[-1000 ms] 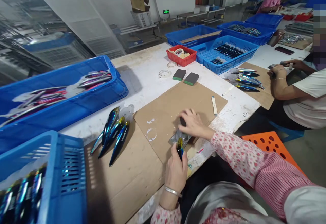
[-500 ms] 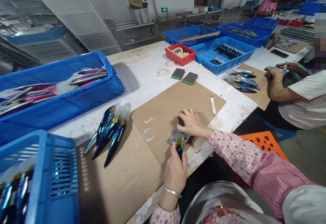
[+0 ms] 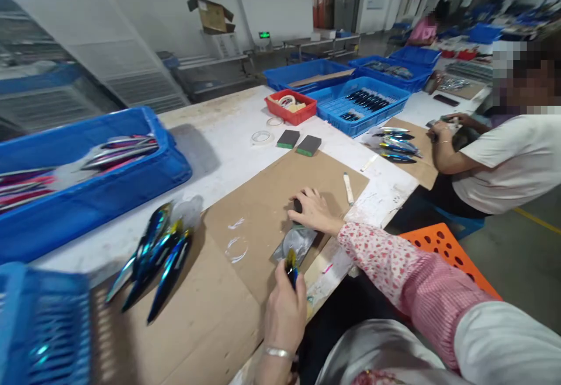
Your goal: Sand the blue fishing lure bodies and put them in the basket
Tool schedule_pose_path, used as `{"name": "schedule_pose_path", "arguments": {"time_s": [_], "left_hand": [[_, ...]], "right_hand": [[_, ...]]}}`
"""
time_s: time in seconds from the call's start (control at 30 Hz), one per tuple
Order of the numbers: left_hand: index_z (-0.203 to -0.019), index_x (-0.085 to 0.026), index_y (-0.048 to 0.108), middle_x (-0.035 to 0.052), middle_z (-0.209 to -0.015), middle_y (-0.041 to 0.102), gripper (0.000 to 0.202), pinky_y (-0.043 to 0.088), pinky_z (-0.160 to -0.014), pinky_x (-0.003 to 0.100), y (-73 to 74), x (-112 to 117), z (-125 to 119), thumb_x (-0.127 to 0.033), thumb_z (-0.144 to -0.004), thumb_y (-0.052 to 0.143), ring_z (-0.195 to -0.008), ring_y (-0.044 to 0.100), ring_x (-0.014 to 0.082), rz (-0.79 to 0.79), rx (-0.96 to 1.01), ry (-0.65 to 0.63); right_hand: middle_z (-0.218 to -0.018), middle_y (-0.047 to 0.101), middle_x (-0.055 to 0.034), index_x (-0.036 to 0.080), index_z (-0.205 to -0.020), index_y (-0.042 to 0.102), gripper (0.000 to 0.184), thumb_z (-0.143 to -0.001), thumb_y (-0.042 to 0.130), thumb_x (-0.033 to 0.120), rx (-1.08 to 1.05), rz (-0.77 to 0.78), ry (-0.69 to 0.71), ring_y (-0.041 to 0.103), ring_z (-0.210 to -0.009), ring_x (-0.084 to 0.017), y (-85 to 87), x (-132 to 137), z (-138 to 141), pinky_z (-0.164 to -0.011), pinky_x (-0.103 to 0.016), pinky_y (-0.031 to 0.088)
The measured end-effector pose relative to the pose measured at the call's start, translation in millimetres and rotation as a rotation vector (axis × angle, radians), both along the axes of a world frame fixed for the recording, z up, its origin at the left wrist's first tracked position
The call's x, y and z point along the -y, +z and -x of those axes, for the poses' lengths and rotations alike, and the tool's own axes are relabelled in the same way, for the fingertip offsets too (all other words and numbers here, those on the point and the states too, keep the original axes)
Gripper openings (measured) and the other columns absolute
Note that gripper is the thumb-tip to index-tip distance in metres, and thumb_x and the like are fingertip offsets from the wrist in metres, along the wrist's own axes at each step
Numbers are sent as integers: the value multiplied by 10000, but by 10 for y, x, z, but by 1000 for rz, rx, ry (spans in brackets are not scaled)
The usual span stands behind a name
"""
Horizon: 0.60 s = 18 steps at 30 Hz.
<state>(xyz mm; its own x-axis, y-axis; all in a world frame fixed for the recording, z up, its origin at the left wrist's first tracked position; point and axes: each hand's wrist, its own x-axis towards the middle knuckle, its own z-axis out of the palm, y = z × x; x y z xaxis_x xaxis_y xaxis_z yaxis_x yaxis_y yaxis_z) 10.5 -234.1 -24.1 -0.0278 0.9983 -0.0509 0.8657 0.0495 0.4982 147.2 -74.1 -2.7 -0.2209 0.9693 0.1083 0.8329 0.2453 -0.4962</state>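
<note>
My left hand [image 3: 284,306], with a metal bangle at the wrist, is closed around a dark fishing lure [image 3: 291,263] with a yellow patch. The lure's clear round lip [image 3: 291,241] points away from me, over a greyish sheet [image 3: 307,239] on the cardboard [image 3: 249,198]. Just beyond the lip, my right hand [image 3: 314,211] grips a dark sanding block [image 3: 298,205], mostly covered by the fingers. Several finished-looking blue lures [image 3: 169,274] with clear lips lie in a fan to the left.
Left stand a blue bin [image 3: 170,157] of pinkish lures and a blue basket [image 3: 65,315]. Two sanding blocks [image 3: 308,145], a tape roll [image 3: 262,137], a white-handled tool [image 3: 348,188] and a red tray [image 3: 291,115] lie beyond. A co-worker [image 3: 504,157] sits at right, near more lures [image 3: 397,144].
The whole view has shifted, so things appear further left. My right hand with the sanding block is slightly further from the lure, and more of the clear lip and grey sheet shows.
</note>
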Motion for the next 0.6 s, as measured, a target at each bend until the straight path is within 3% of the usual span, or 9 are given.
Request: {"name": "schedule_pose_path", "arguments": {"time_s": [0.17, 0.23, 0.37, 0.47, 0.6], "left_hand": [[-1336, -132, 397, 132, -886, 716, 510, 518, -669, 347, -102, -3, 40, -443, -953, 269, -787, 703, 266, -34, 29, 45], [-1346, -143, 385, 126, -890, 716, 526, 524, -681, 352, -109, -5, 48, -466, -950, 260, -792, 703, 269, -15, 47, 54], [-1360, -136, 368, 141, -910, 712, 563, 529, -722, 383, -91, -11, 55, -495, -946, 240, -838, 700, 294, 18, 29, 61], [-1353, -125, 364, 151, -906, 709, 560, 527, -728, 393, -69, -19, 55, -488, -947, 231, -851, 699, 306, 39, 16, 48], [-1340, -120, 369, 181, -986, 703, 549, 523, -735, 399, 4, -22, 23, -477, -948, 226, -895, 694, 321, 70, 13, 54]], "right_hand": [[-1357, 454, -70, 306, -1317, 500, 465, -954, 426, 589, 14, 15, 16, 356, -1273, -275, 48, -131, -280, -935, -459, 414], [-1335, 495, -67, 305, -1308, 511, 449, -968, 407, 580, 81, -23, -48, 400, -1259, -258, 95, -179, -502, -956, -434, 405], [-1083, 649, -98, 208, -1153, 609, 355, -931, 527, 473, 256, 80, -314, 591, -1020, -239, 116, -241, -1086, -833, -343, 461], [-970, 679, -95, 183, -1000, 660, 313, -833, 657, 448, 286, 146, -336, 628, -922, -244, 33, -223, -1407, -743, -302, 469], [-943, 691, -47, 211, -980, 660, 242, -786, 692, 352, 274, 180, -303, 640, -891, -208, -73, -143, -1491, -691, -249, 453]]}}
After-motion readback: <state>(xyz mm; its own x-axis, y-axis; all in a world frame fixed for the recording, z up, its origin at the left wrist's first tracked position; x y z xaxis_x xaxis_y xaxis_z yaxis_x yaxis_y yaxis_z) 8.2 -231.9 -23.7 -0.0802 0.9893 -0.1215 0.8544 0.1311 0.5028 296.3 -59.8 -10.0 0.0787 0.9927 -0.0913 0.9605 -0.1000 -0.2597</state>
